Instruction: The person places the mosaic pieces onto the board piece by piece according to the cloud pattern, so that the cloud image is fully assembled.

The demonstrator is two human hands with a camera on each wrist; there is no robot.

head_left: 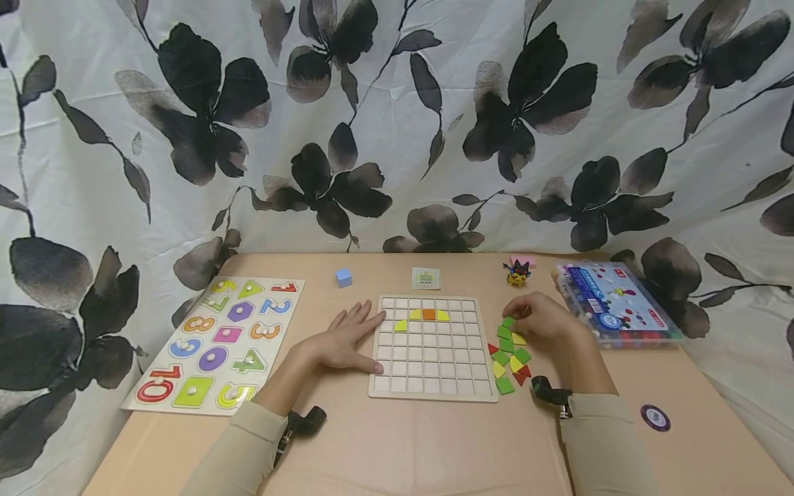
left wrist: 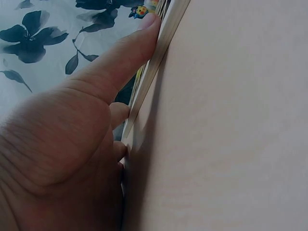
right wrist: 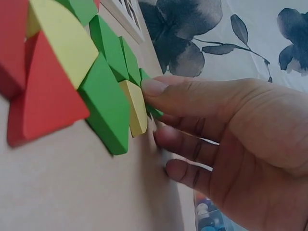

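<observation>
Tile cluster [head_left: 506,345], long axis front-to-back

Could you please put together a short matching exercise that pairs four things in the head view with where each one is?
Things:
1. Left hand
2. Right hand
3. Blue cube
4. Round disc

Places:
A. To the right of the right sleeve
B. On the left edge of the grid board
C. To the left of the small card, beyond the grid board
D. At the far end of the coloured pieces

Pairs: 1-B, 2-D, 3-C, 4-A
</observation>
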